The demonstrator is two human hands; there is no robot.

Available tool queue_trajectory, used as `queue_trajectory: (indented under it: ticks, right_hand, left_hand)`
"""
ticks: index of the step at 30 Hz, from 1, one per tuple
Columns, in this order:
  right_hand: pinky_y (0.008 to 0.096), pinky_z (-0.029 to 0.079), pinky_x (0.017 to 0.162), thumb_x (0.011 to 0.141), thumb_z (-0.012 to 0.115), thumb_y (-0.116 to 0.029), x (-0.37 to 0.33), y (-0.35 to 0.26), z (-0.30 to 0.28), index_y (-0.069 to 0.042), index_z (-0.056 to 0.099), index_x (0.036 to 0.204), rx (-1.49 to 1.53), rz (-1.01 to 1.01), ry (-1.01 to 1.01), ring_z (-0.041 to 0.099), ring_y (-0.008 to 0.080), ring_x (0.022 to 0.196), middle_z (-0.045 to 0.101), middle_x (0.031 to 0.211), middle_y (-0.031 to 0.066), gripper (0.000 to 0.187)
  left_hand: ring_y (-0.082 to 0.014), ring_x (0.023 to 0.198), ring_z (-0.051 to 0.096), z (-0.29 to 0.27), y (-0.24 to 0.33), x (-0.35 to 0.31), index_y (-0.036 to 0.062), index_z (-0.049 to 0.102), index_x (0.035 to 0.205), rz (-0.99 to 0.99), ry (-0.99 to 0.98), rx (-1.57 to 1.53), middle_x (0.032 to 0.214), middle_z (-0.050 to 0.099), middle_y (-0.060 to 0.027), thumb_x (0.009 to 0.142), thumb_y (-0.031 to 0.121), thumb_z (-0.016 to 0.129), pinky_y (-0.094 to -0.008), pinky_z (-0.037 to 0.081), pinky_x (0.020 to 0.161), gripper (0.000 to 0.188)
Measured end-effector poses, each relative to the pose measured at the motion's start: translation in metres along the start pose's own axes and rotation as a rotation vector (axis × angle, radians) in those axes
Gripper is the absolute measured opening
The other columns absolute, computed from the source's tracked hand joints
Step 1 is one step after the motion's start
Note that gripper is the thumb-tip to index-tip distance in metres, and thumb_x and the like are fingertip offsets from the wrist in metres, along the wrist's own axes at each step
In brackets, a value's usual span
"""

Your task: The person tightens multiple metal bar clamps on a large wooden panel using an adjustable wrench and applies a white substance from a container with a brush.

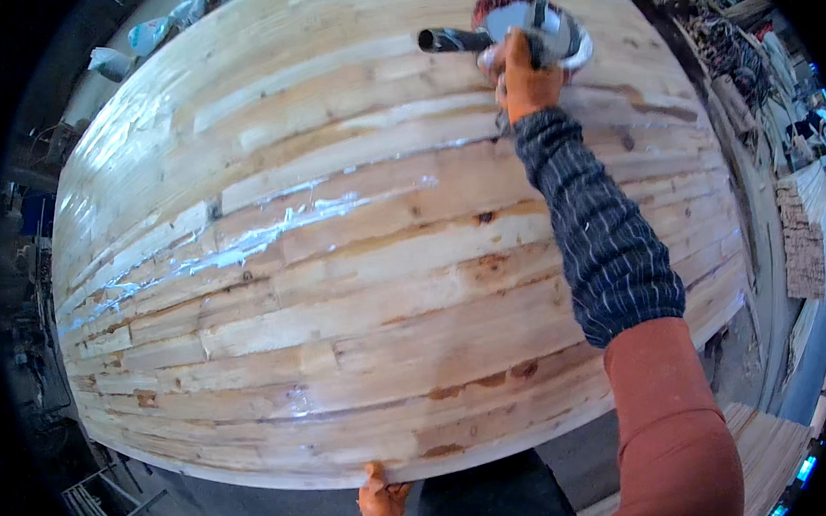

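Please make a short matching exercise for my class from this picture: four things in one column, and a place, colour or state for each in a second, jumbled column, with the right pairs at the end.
Column one
1. Left hand
2. Handheld tool
3. Right forearm's sleeve cover
4. Wooden panel

Column two
A. Dark, with thin pale stripes
B. Pale, with brown patches and some shiny areas
C. Gripped by the right hand
D. At the near edge of the wooden panel

Right pairs
1-D, 2-C, 3-A, 4-B
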State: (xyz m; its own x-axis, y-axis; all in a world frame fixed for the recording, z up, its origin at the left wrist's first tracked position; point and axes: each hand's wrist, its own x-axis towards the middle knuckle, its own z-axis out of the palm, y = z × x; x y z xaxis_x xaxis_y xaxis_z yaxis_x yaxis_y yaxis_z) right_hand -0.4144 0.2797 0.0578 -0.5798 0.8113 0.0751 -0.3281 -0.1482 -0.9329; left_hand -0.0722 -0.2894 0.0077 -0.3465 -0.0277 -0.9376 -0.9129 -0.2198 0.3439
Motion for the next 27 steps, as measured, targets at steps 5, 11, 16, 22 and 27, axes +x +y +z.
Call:
queue_trajectory:
  ticks: [5,11,16,22,27]
  right_hand:
    - [0.0301,0.036,0.036,0.089,0.06,-0.046,-0.007,-0.038,-0.036,-0.01,0.061,0.094,-0.152,-0.009,0.132,0.051,0.0168,0.044,0.063,0.069,0.0063,0.036]
    - [0.0233,0.032,0.036,0.097,0.045,-0.051,0.018,-0.185,-0.112,-0.01,0.06,0.091,-0.414,-0.433,-0.289,0.048,0.0093,0.043,0.059,0.066,0.0035,0.044]
    - [0.0231,0.033,0.037,0.101,0.037,-0.049,0.037,-0.296,-0.085,-0.007,0.056,0.085,-0.047,-0.838,-0.569,0.033,0.0072,0.036,0.04,0.051,-0.0047,0.049]
    - [0.0327,0.049,0.053,0.085,0.064,-0.023,0.136,-0.136,-0.231,-0.009,0.054,0.106,-0.856,-0.948,-0.004,0.06,0.0245,0.063,0.068,0.091,0.0116,0.027]
    - [0.0271,0.029,0.032,0.092,0.059,-0.04,0.14,-0.098,-0.222,-0.009,0.062,0.082,-0.205,0.07,-0.026,0.041,0.0115,0.037,0.069,0.071,0.0076,0.032]
  left_hand:
    - [-0.0277,0.091,0.062,0.038,0.006,-0.011,0.0072,0.046,0.137,0.013,-0.064,-0.035,0.101,0.064,-0.0136,0.097,0.036,0.051,-0.0488,0.048,0.094,0.05]
    - [-0.0303,0.11,0.055,0.145,-0.053,-0.035,0.006,0.042,0.131,-0.083,-0.225,-0.246,0.122,0.054,-0.0131,0.091,0.044,0.06,-0.0483,0.047,0.098,0.058]
    - [-0.0278,0.11,0.057,0.196,-0.109,-0.035,0.0093,0.048,0.129,0.046,0.001,-0.418,0.122,0.058,-0.0074,0.088,0.045,0.065,-0.0445,0.049,0.094,0.057]
    - [-0.0314,0.12,0.051,0.218,-0.104,-0.03,0.0075,0.043,0.135,0.19,-0.055,-0.351,0.131,0.054,-0.0102,0.089,0.043,0.063,-0.0521,0.045,0.098,0.062]
    - [-0.0254,0.112,0.057,0.206,-0.118,-0.019,0.008,0.05,0.127,0.216,-0.024,-0.385,0.123,0.059,-0.0056,0.086,0.038,0.061,-0.0425,0.051,0.093,0.052]
